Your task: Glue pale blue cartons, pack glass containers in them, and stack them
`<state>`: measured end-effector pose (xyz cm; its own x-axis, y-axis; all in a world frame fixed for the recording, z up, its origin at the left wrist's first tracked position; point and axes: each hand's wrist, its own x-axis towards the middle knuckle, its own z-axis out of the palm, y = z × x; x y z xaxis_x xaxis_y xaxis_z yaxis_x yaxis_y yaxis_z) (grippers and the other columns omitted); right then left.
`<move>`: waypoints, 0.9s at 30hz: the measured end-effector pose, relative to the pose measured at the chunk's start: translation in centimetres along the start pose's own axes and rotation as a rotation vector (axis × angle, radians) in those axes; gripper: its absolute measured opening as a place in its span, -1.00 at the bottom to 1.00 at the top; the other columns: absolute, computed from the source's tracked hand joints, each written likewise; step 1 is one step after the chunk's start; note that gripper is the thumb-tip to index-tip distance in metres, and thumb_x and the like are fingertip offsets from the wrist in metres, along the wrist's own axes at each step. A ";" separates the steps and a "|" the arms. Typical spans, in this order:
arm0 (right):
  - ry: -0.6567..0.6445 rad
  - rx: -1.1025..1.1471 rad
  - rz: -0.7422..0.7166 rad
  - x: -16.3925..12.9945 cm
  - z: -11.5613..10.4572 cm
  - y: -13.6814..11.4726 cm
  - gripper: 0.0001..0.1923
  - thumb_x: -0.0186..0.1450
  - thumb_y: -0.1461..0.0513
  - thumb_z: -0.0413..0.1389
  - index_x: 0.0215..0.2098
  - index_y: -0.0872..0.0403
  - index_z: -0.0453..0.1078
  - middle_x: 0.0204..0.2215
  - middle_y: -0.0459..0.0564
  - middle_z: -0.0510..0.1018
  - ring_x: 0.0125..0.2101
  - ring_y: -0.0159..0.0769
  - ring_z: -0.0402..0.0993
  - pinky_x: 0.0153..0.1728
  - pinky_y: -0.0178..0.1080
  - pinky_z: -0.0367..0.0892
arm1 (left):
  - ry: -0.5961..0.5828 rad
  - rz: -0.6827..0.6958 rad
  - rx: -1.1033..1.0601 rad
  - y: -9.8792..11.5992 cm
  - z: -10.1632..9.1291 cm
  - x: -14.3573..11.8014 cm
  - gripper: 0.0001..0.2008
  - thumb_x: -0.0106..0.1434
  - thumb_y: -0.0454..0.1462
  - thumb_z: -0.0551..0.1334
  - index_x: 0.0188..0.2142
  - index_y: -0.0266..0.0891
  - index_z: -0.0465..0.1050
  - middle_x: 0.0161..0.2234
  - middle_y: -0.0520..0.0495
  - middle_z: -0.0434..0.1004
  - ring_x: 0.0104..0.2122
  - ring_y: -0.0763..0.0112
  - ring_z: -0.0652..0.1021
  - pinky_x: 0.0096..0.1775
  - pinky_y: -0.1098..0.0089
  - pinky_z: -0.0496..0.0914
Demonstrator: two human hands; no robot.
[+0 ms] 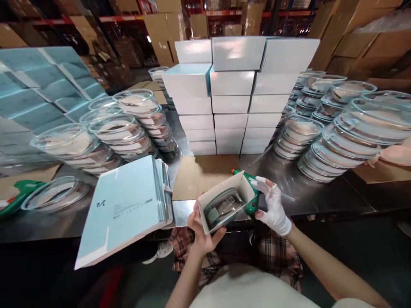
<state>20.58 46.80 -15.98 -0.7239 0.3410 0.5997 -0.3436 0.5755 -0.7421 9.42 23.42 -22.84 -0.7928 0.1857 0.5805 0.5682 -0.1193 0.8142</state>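
Note:
My bare left hand (pixel 203 237) grips a small open box (pixel 208 226) by its left side and lower edge. The box is tilted towards me, white outside. Inside it sits a clear container (pixel 226 206) with a dark, glossy part; its exact kind I cannot make out. My right hand (pixel 273 207), in a white glove with bare fingertips, is at the box's right end. Its fingers and thumb are spread apart, the fingertips close to the box's rim; whether they touch is unclear. A green glue gun (pixel 252 208) with an orange tip lies behind the box, partly hidden by it.
Flattened light-blue cartons (pixel 128 209) lie stacked at left. Closed white boxes (pixel 233 105) form a wall ahead, on the metal table (pixel 324 199) behind a cardboard sheet (pixel 205 175). Clear round containers (pixel 340 149) stand in stacks on both sides. Another green glue gun (pixel 22 194) lies far left.

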 end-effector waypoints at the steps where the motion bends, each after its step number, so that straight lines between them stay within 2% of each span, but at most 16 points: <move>1: 0.000 0.074 0.002 0.2 0.9 0.2 -0.02 0.23 -0.35 0.20 0.43 -0.16 0.01 0.36 0.21 0.26 0.30 0.07 0.38 0.30 0.15 0.33 | -0.009 0.073 0.004 0.0 -0.2 0.4 -0.25 0.11 0.19 0.44 0.15 -0.11 0.38 0.06 -0.29 0.49 0.04 -0.03 0.58 0.09 0.00 0.46; 2: -0.019 0.132 -0.014 0.4 1.7 0.1 -0.04 0.19 -0.39 0.20 0.36 -0.15 0.14 0.37 0.19 0.24 0.33 0.10 0.33 0.32 0.16 0.30 | -0.024 0.140 0.005 0.0 -0.4 0.9 -0.29 0.12 0.25 0.40 0.08 -0.11 0.45 0.03 -0.27 0.51 0.02 -0.03 0.59 0.06 0.00 0.48; 4: -0.075 0.205 -0.044 1.0 3.1 -1.0 -0.20 0.17 -0.41 0.20 0.11 -0.08 0.43 0.38 0.14 0.27 0.37 0.16 0.25 0.38 0.16 0.20 | -0.064 0.218 0.021 0.2 -0.6 1.7 -0.31 0.12 0.36 0.29 -0.06 -0.11 0.56 -0.10 -0.22 0.57 -0.07 0.00 0.61 -0.02 0.05 0.51; 6: -0.045 0.247 0.045 1.5 4.2 -2.6 -0.41 0.28 -0.30 0.20 -0.14 0.00 0.53 0.33 0.13 0.35 0.35 0.13 0.28 0.39 0.12 0.17 | -0.079 0.240 0.054 0.5 -0.6 2.1 -0.33 0.14 0.36 0.28 -0.14 -0.13 0.60 -0.23 -0.17 0.58 -0.16 0.05 0.62 -0.06 0.09 0.52; 7: 0.022 0.265 0.134 1.7 4.8 -3.3 -0.52 0.33 -0.21 0.21 -0.17 0.00 0.51 0.29 0.12 0.40 0.30 0.08 0.34 0.36 0.09 0.21 | -0.050 0.213 0.070 0.6 -0.5 2.0 -0.36 0.15 0.33 0.31 -0.13 -0.14 0.60 -0.25 -0.15 0.57 -0.18 0.07 0.62 -0.07 0.11 0.52; 9: 0.191 0.298 0.319 2.1 5.8 -4.4 -0.70 0.34 0.02 0.26 -0.06 -0.02 0.44 0.18 0.09 0.48 0.18 -0.05 0.44 0.28 0.01 0.31 | 0.041 0.125 0.095 0.8 -0.3 1.7 -0.38 0.17 0.25 0.37 -0.05 -0.17 0.54 -0.19 -0.16 0.56 -0.15 0.09 0.62 -0.05 0.12 0.51; 11: 0.279 0.340 0.428 2.5 6.6 -5.0 -0.51 0.24 0.18 0.29 0.10 -0.06 0.32 0.11 0.04 0.49 0.10 -0.15 0.47 0.22 -0.06 0.37 | 0.133 0.081 0.101 0.7 -0.2 1.2 -0.35 0.19 0.26 0.35 -0.01 -0.19 0.48 -0.10 -0.20 0.53 -0.06 0.07 0.60 -0.01 0.10 0.49; 13: 0.248 0.392 0.486 2.8 6.4 -5.1 -0.35 0.17 0.21 0.28 0.19 -0.09 0.21 0.08 0.02 0.48 0.09 -0.19 0.47 0.19 -0.10 0.39 | 0.102 0.162 0.119 0.5 -0.6 0.8 -0.38 0.19 0.26 0.36 -0.05 -0.15 0.47 -0.13 -0.15 0.53 -0.04 0.09 0.60 0.06 0.06 0.47; 15: 0.150 0.394 0.537 2.7 5.2 -5.0 -0.33 0.21 0.12 0.26 0.24 -0.08 0.18 0.10 0.04 0.49 0.09 -0.18 0.49 0.14 -0.13 0.42 | 0.003 0.292 0.186 0.3 -1.4 0.8 -0.46 0.17 0.23 0.40 -0.11 -0.11 0.51 -0.23 -0.05 0.54 -0.11 0.14 0.62 0.11 0.05 0.45; 17: 0.086 0.237 0.594 2.1 3.1 -4.5 -0.45 0.32 -0.03 0.16 0.21 -0.04 0.27 0.08 0.09 0.55 0.06 -0.13 0.53 0.08 -0.12 0.44 | -0.069 0.366 0.257 0.0 -2.1 1.0 -0.52 0.20 0.18 0.41 -0.12 -0.09 0.54 -0.30 0.01 0.55 -0.20 0.19 0.62 0.14 0.04 0.44; 19: 0.057 -0.125 0.700 1.4 1.0 -3.6 -0.54 0.40 -0.11 0.04 0.04 0.01 0.43 -0.01 0.13 0.61 0.02 -0.03 0.56 0.05 -0.07 0.43 | -0.068 0.367 0.276 -0.1 -2.4 1.2 -0.54 0.24 0.15 0.39 -0.09 -0.10 0.55 -0.29 0.00 0.56 -0.20 0.19 0.62 0.17 0.03 0.41; 20: 0.021 -0.325 0.778 1.2 0.3 -3.1 -0.55 0.41 -0.13 0.02 -0.06 0.02 0.48 -0.06 0.16 0.63 0.00 0.03 0.57 0.04 -0.04 0.41 | -0.064 0.355 0.270 -0.2 -2.4 1.3 -0.55 0.26 0.13 0.38 -0.06 -0.10 0.54 -0.28 0.00 0.56 -0.18 0.19 0.62 0.19 0.03 0.39; 22: -0.091 -0.605 0.946 1.2 -0.3 -1.8 -0.55 0.36 -0.13 0.10 -0.17 0.06 0.52 -0.10 0.22 0.65 -0.02 0.15 0.58 0.02 0.02 0.39 | -0.063 0.339 0.251 -0.1 -2.1 1.4 -0.58 0.28 0.08 0.38 -0.03 -0.10 0.53 -0.26 -0.01 0.56 -0.12 0.19 0.61 0.23 0.05 0.36; 24: -0.178 -0.654 1.057 1.8 0.1 -0.5 -0.56 0.28 -0.08 0.23 -0.14 0.11 0.53 -0.09 0.32 0.65 -0.03 0.22 0.60 -0.01 0.03 0.39 | -0.056 0.342 0.226 0.2 -1.5 1.3 -0.62 0.29 0.04 0.38 -0.03 -0.10 0.53 -0.25 -0.01 0.56 -0.09 0.18 0.60 0.23 0.06 0.36; 27: -0.141 -0.551 1.081 2.7 0.8 1.2 -0.63 0.10 0.10 0.36 -0.20 0.15 0.53 -0.18 0.33 0.67 -0.13 0.13 0.63 -0.13 -0.09 0.41 | -0.008 0.354 0.181 1.2 -1.2 1.1 -0.68 0.29 0.01 0.38 -0.08 -0.08 0.55 -0.27 0.00 0.56 -0.07 0.16 0.60 0.22 0.07 0.36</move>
<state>17.73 47.84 -15.50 -0.5501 0.7752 -0.3105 0.7502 0.2954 -0.5915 8.97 22.31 -21.19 -0.5397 0.1717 0.8242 0.8363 -0.0037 0.5483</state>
